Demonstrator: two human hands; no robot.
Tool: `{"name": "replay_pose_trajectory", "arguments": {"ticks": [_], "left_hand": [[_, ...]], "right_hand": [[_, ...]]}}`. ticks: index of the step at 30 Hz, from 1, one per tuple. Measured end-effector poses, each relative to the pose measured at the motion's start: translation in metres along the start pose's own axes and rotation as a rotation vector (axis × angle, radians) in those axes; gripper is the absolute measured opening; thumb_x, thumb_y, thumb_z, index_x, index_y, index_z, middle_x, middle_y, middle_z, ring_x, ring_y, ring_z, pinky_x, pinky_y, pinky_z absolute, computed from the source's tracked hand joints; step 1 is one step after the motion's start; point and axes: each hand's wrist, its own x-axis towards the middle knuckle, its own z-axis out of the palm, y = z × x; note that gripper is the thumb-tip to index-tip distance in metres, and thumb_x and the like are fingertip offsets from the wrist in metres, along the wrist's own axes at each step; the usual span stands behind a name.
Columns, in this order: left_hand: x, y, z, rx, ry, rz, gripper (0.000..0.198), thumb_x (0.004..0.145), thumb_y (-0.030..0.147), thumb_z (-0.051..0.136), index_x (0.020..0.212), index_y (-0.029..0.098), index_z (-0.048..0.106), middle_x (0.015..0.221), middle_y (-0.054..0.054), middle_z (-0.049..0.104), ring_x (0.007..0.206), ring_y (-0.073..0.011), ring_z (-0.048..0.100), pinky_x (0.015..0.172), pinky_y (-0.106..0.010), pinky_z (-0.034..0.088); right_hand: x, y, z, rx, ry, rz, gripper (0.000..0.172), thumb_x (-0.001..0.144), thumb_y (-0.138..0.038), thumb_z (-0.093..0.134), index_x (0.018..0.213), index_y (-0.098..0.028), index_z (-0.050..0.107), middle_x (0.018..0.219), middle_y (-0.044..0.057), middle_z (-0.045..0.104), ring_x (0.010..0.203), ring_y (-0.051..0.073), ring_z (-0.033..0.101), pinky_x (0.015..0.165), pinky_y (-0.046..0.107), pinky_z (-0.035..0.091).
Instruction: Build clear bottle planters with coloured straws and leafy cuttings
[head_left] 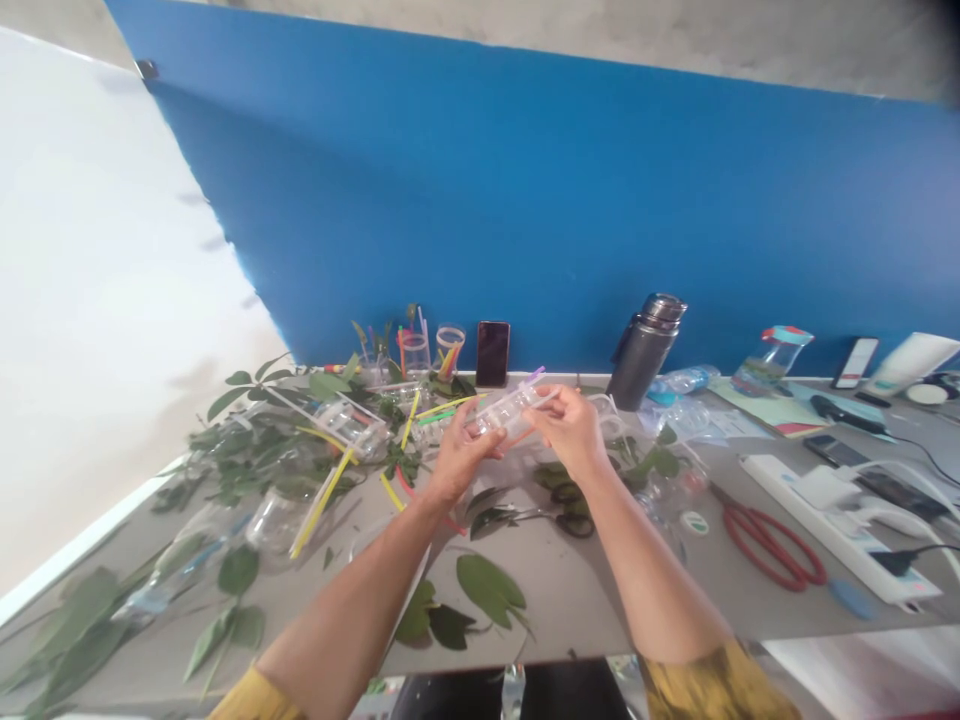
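Sideways, clear plastic bottle point(504, 412) held between left hand point(459, 452) and right hand point(571, 428)

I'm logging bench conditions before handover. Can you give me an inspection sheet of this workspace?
Surface: grey table, littered across its left half.
Job's things: clear plastic bottle, held above the table.
Clutter: leaves, straws, flask, phone, red scissors.
Hands: left hand and right hand both grip the clear plastic bottle.
Cables: power strip with a black plug in it, cable trailing right.
Surroundings: blue wall behind, white wall at left.
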Motion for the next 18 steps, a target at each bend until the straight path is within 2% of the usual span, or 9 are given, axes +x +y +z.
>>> {"name": "replay_pose_trajectory", "arguments": {"ticks": [3,5,8,11,13,18], "left_hand": [[0.002,0.002,0.0,-0.003,0.016,0.044,0.086,0.063,0.042,0.094,0.135,0.018,0.054,0.109,-0.01,0.075,0.093,-0.0242,0.071,0.073,-0.032,0.056],[0.001,0.005,0.0,-0.011,0.014,0.049,0.083,0.063,0.042,0.094,0.133,0.018,0.055,0.111,-0.011,0.075,0.096,-0.0247,0.071,0.077,-0.032,0.056],[0.0,0.008,0.0,-0.012,0.006,0.05,0.087,0.064,0.039,0.094,0.137,0.018,0.052,0.112,-0.011,0.075,0.095,-0.024,0.072,0.081,-0.034,0.056],[-0.001,0.008,0.0,-0.015,-0.006,0.037,0.092,0.064,0.037,0.095,0.141,0.019,0.049,0.113,-0.011,0.075,0.092,-0.0231,0.072,0.079,-0.034,0.056],[0.0,0.007,-0.001,-0.03,-0.01,0.023,0.095,0.062,0.035,0.095,0.143,0.019,0.047,0.113,-0.011,0.075,0.091,-0.0229,0.072,0.078,-0.033,0.056],[0.002,0.004,-0.004,-0.034,-0.055,-0.009,0.097,0.061,0.029,0.095,0.144,0.02,0.046,0.119,-0.012,0.074,0.097,-0.024,0.072,0.083,-0.035,0.056]], "right_hand": [[-0.002,-0.001,0.004,-0.005,-0.012,0.017,0.036,0.068,-0.036,0.08,0.097,-0.019,0.068,0.069,-0.002,0.072,0.041,0.01,0.05,0.038,0.022,0.038],[-0.003,-0.002,0.006,0.021,-0.024,0.022,0.04,0.069,-0.039,0.081,0.101,-0.019,0.069,0.072,-0.001,0.073,0.044,0.01,0.051,0.04,0.023,0.04],[-0.002,-0.003,0.004,0.056,-0.043,-0.007,0.05,0.069,-0.042,0.083,0.113,-0.02,0.07,0.092,0.004,0.078,0.047,0.009,0.053,0.042,0.024,0.044],[-0.001,-0.004,0.0,0.02,-0.04,-0.025,0.055,0.069,-0.041,0.085,0.118,-0.022,0.069,0.108,0.007,0.079,0.044,0.008,0.05,0.038,0.024,0.041],[0.0,-0.005,-0.003,-0.007,-0.041,-0.024,0.056,0.069,-0.04,0.085,0.12,-0.022,0.069,0.105,0.007,0.079,0.044,0.008,0.051,0.037,0.023,0.039],[0.0,-0.006,-0.007,-0.051,-0.025,-0.026,0.049,0.069,-0.041,0.084,0.111,-0.02,0.071,0.074,0.0,0.072,0.044,0.011,0.051,0.038,0.023,0.04]]}}
